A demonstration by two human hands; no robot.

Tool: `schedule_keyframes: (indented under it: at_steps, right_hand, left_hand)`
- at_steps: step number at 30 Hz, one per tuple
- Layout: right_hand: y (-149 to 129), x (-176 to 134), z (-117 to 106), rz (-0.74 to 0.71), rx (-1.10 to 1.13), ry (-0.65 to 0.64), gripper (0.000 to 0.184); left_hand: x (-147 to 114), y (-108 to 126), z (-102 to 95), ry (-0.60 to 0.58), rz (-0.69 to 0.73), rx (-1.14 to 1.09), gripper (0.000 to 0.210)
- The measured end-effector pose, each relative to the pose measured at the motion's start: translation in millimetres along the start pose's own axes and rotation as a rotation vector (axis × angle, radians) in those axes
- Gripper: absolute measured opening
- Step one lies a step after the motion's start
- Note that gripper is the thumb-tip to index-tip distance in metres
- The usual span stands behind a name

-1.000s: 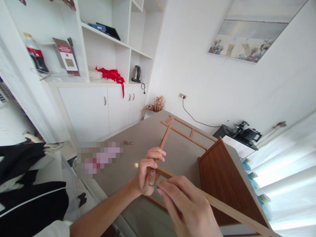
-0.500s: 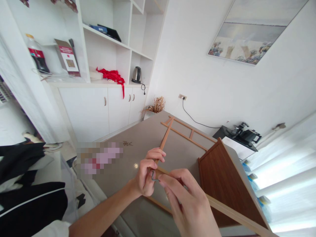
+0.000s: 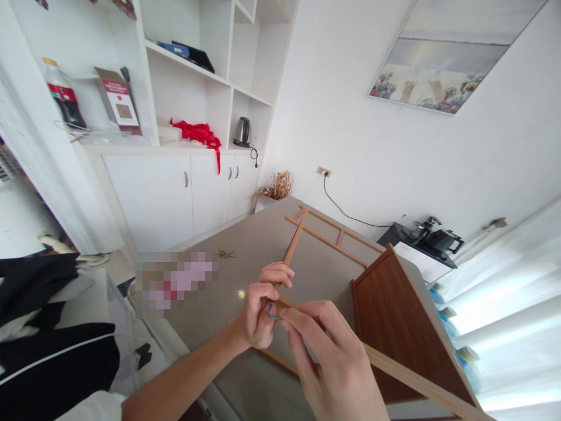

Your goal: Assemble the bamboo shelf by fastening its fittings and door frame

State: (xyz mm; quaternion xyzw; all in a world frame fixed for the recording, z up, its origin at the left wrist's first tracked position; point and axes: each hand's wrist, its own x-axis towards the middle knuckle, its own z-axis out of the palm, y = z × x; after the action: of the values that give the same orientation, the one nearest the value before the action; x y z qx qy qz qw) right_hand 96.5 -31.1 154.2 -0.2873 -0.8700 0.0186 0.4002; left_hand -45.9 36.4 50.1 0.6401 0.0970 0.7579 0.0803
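My left hand point(image 3: 259, 310) is closed around the corner of a light wooden frame point(image 3: 294, 241), where two bars meet. One bar slants away over the table, and another runs to the lower right behind my right hand point(image 3: 335, 354). Thumb and fingers of that hand pinch a small bent hex key point(image 3: 273, 316). Its tip lies close against the corner by my left fingers; whether it sits in a screw is hidden.
On the grey table point(image 3: 258, 269) lie a ladder-like wooden frame point(image 3: 340, 238), a dark brown wooden panel point(image 3: 398, 316) and several small screws point(image 3: 226, 254). A black appliance with a kettle point(image 3: 442, 240) stands at the right by the curtain. White shelves point(image 3: 188, 105) stand behind.
My right hand and the hex key have turned and shifted slightly. My left hand and the wooden frame have stayed in place.
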Motion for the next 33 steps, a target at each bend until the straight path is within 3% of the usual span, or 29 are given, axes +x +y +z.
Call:
schedule_keyframes:
  at_steps: [5,33]
  right_hand:
    - [-2.7,-1.8,-2.3,-0.037,-0.084,-0.034,0.009]
    - [-3.0,-6.5,-2.9,-0.064,-0.161,-0.078,0.015]
  left_hand:
    - [-1.0,-0.7,0.6,0.013,-0.007,-0.008,0.014]
    - [0.4,0.9,-0.8,-0.002,-0.012,0.023,0.013]
